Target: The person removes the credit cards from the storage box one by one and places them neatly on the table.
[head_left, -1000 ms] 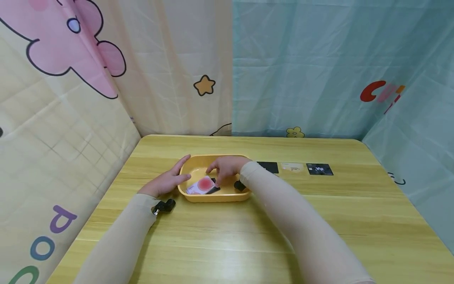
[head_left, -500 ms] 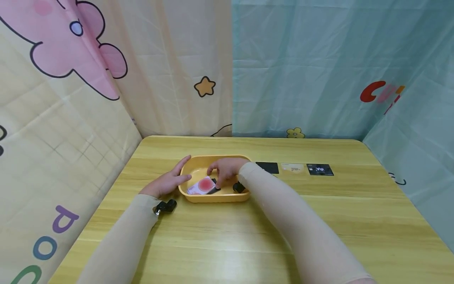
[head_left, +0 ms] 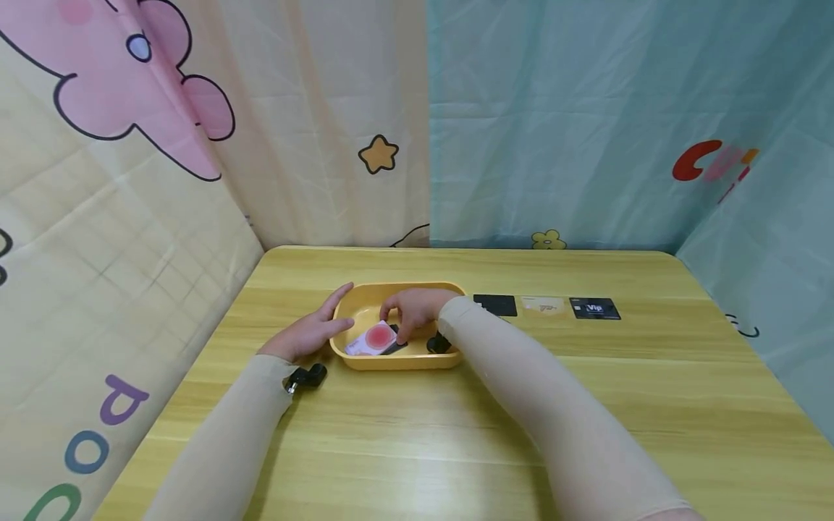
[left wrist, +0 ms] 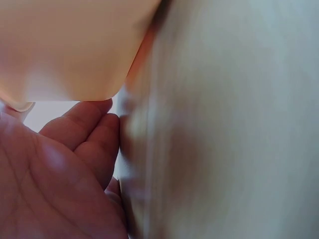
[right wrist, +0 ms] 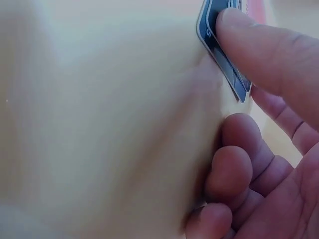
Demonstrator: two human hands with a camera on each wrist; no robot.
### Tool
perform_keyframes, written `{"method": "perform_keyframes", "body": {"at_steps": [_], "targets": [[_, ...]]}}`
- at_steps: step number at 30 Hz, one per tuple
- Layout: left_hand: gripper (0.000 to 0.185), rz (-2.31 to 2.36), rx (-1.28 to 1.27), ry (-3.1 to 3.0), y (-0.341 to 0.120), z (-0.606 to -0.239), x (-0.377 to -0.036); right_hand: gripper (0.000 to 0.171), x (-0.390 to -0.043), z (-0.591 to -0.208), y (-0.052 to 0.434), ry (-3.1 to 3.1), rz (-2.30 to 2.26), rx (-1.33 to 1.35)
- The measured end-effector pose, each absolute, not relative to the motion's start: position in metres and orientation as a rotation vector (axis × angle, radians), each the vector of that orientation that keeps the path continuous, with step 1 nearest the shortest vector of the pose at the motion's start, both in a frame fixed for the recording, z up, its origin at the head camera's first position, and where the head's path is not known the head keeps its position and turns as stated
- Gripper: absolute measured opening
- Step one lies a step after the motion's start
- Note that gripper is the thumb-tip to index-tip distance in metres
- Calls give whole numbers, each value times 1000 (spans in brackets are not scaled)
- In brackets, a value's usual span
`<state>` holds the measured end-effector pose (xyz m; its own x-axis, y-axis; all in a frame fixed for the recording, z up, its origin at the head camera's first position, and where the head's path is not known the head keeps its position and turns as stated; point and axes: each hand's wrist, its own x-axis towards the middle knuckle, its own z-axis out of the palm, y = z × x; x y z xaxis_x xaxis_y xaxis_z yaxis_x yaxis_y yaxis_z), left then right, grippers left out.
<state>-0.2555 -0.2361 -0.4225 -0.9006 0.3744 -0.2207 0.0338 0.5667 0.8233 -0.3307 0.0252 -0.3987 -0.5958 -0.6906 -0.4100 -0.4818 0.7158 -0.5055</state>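
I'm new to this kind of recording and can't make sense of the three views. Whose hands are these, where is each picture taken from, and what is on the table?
A person with cameras on the head and on each wrist works at a wooden table. The wide picture is the head view; the two blurry close-ups come from the wrists. The left hand rests against the rim of a yellow tray. The right hand reaches into the tray, its thumb pressing on a dark card beside a white card with a red circle. Three more cards lie in a row right of the tray.

Wooden table; cream cartoon curtain left, teal curtain right (possibly plastic sheeting).
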Motion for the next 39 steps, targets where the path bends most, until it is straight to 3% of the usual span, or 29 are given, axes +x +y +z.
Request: {"method": "perform_keyframes", "body": {"at_steps": [39], "targets": [[77, 1259, 342, 2441, -237, -421, -255, 43, -330, -395, 21, 2314, -458, -962]]}}
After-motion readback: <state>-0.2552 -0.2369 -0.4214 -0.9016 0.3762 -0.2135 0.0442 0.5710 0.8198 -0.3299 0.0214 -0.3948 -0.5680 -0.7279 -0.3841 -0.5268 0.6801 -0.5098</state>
